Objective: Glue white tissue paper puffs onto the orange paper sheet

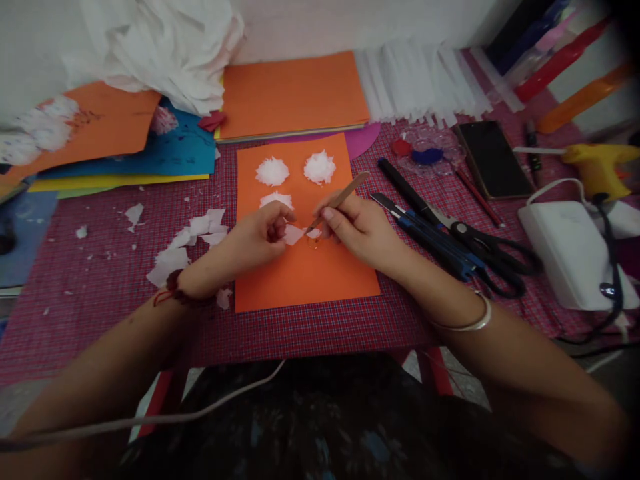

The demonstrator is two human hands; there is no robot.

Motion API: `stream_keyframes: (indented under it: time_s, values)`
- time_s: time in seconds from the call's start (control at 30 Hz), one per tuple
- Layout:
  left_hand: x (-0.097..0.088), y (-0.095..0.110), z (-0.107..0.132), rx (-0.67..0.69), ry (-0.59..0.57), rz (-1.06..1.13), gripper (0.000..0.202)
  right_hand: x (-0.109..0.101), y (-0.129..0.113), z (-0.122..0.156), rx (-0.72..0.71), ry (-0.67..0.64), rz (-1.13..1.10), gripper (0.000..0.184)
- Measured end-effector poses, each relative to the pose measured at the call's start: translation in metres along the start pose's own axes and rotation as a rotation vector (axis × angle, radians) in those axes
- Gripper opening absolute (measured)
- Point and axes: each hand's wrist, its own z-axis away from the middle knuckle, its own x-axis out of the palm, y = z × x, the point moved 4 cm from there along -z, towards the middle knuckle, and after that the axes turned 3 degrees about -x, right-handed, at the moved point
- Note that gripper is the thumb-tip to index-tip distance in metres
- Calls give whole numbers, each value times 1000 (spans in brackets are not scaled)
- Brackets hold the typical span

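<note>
My left hand (263, 233) is closed in a pinch on a small white paper piece (293, 235), held low over an orange sheet (305, 280). In my right hand (355, 227) is a slim brown pointed stick (350, 189), slanting down so that its dark tip meets the paper piece's corner. Beside the tip, a small white paper bit (313, 233) lies on the sheet, with a faint shiny ring just below it. Fluffy white paper tufts sit higher on the sheet, one at the upper left (273, 171) and one at the upper right (320, 167). A third tuft (276, 199) is partly hidden behind my left hand.
Loose white paper squares (200, 230) lie left of the sheet. To the right are black-handled scissors (480, 243), a blue cutter (440, 243), a phone (495, 160), a yellow glue gun (597, 163) and a white box (570, 253). White paper strips (420, 83) lie behind.
</note>
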Motion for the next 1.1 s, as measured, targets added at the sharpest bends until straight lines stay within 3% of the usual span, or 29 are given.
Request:
stream_keyframes:
  time_s: [0.17, 0.3, 0.37, 0.47, 0.53, 0.73, 0.83, 1.1]
  values:
    - [0, -4, 2, -133, -42, 178, 5, -2, 2, 0, 14, 15, -11, 39]
    - [-4, 0, 5, -173, -59, 173, 10, -2, 3, 0, 55, 15, -34, 39]
    - [-8, 4, 7, -156, 46, 66, 9, -2, 2, 0, 70, 14, -49, 39]
    - [-14, 13, 14, -49, 316, -261, 13, -2, 1, 0, 79, 15, -70, 38]
    - [-10, 17, 18, 19, 389, -388, 17, -2, 1, 0, 91, 23, -79, 37]
    - [13, 10, 15, -94, 177, -155, 16, -3, 0, 1, 79, 30, -68, 34]
    - [14, 10, 14, -111, 170, -83, 15, -6, 1, 1, 74, 55, -36, 36]
    - [20, 10, 15, 16, 213, 14, 13, -10, -7, 1, 53, 160, 53, 43]
